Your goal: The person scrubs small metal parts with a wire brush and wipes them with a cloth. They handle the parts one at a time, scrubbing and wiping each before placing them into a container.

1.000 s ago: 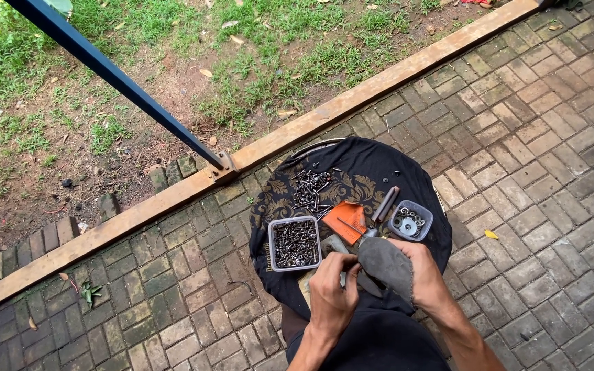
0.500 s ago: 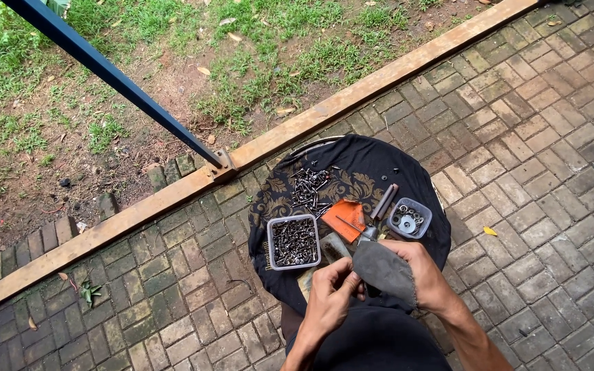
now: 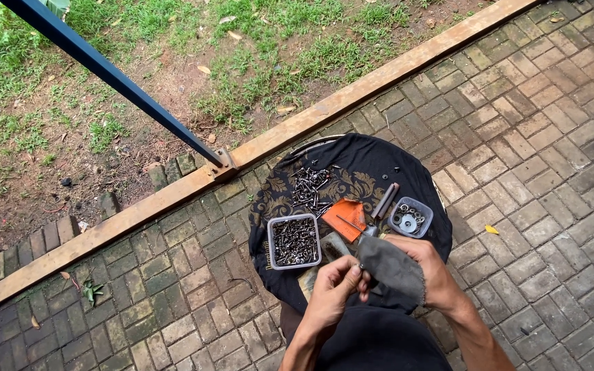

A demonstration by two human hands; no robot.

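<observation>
Head view: the person sits over a round black cloth [image 3: 352, 172] spread on the brick paving [image 3: 517, 137]. The right hand [image 3: 424, 271] is curled closed around a grey rag [image 3: 393, 271], which drapes over its palm and fingers. The left hand [image 3: 335, 288] is pinched shut, fingertips meeting at the rag's near edge on a small dark metal piece [image 3: 359, 266]; it looks like a screw or bolt, but it is too small to tell which.

Judging from this, the step in hand is wiping a small fastener with the rag. The next move would call for a firm pinch while the piece is turned in the cloth, then a short reach forward to one of the tubs.

Just beyond the hands stands a square clear tub of dark screws [image 3: 295, 240], and to its right a smaller clear tub of washers [image 3: 409, 218]. Between them lie an orange sheet [image 3: 345, 218] and a grey bar-shaped tool [image 3: 385, 200]. A loose heap of screws [image 3: 309, 185] lies farther up the cloth. A wooden beam [image 3: 139, 213] edges the paving, a dark blue metal post [image 3: 111, 75] meets it, and grass [image 3: 173, 41] lies beyond.

Hidden or unclear: the rag covers most of the right palm, so whether anything else sits inside it cannot be told. The person's lap is cut off at the lower edge, and something pale under the left hand is mostly covered.
</observation>
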